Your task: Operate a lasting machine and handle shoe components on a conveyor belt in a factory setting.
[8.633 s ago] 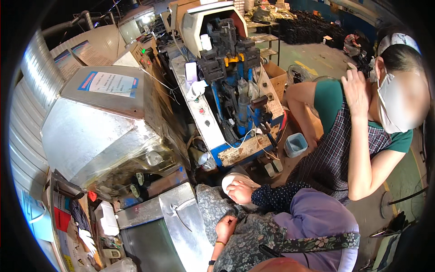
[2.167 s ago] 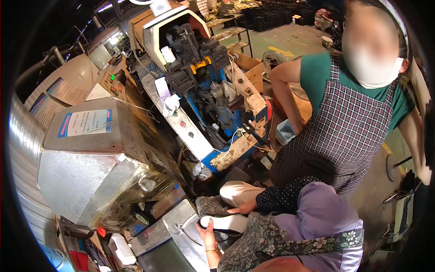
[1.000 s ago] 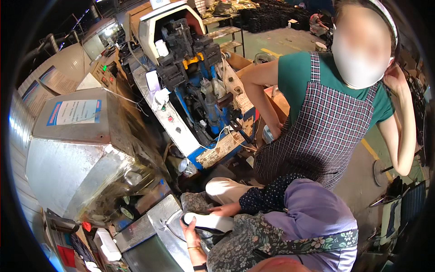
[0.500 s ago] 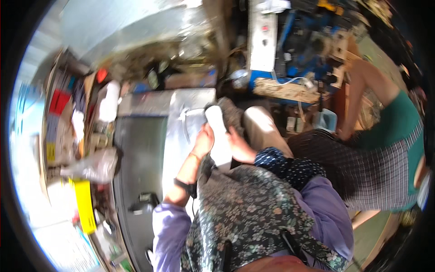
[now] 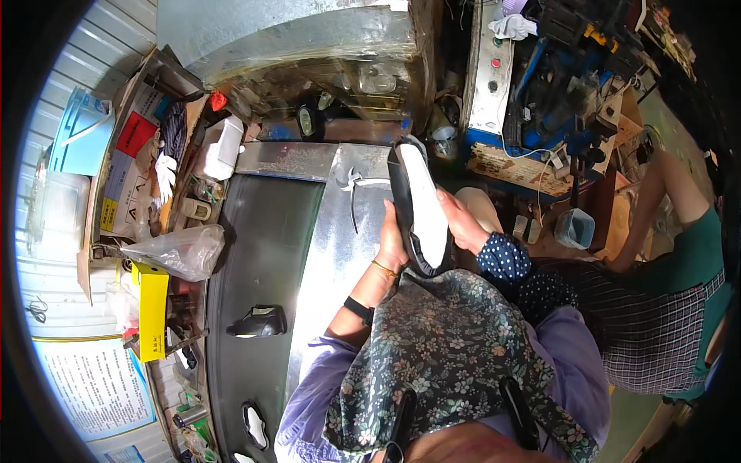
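In front of me I hold a black shoe upper [image 5: 421,207], its long white underside turned up toward me. My left hand [image 5: 392,241] grips the black edge on the left, fingers mostly hidden beneath. On the other side my right hand [image 5: 461,224] clasps it, the thumb lying on the white face near the edge. A pair of pincers [image 5: 353,185] lies on the bare metal bench top [image 5: 328,231], left of the shoe.
Left of the bench runs a dark conveyor belt [image 5: 266,231] carrying a black shoe [image 5: 259,322] and another with its white underside up [image 5: 254,425]. A yellow box [image 5: 153,312] stands on the shelf. At right, a co-worker in green [image 5: 671,247] bends near a machine [image 5: 556,85].
The shoe has risen and shifted right, its black side now showing. Both hands have moved right with it. My view has turned, showing more of the conveyor and its shoes.
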Demonstrator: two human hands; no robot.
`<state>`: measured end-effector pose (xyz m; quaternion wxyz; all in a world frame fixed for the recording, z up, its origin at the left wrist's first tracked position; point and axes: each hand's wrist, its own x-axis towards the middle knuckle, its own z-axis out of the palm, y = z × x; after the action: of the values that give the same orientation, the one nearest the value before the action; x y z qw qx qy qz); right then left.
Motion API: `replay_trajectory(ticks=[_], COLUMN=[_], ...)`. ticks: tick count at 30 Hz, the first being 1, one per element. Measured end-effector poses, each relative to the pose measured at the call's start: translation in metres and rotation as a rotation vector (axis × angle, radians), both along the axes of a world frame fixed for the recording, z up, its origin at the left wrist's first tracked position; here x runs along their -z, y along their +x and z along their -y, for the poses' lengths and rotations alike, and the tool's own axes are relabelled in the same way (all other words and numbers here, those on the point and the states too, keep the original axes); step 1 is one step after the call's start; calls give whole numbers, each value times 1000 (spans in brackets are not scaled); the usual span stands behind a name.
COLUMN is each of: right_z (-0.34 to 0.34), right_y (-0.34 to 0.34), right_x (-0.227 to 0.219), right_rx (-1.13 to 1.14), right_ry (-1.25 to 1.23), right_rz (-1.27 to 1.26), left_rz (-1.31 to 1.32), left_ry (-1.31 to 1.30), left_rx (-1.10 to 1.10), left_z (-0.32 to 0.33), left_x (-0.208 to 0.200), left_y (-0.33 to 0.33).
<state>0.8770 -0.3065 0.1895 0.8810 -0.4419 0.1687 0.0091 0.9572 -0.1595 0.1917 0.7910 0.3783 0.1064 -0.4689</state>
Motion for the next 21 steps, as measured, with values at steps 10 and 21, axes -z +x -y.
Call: replay_trajectory(ticks=[10, 21], right_z=[-40, -41], right_y=[-39, -42], right_x=[4, 28], right_rx=[83, -88], right_ry=[-366, -930], right_rz=[-173, -221], left_rz=[459, 589], left_ry=[552, 248], left_rx=[195, 63], left_z=[-36, -29], left_x=[4, 44], left_y=[-34, -48])
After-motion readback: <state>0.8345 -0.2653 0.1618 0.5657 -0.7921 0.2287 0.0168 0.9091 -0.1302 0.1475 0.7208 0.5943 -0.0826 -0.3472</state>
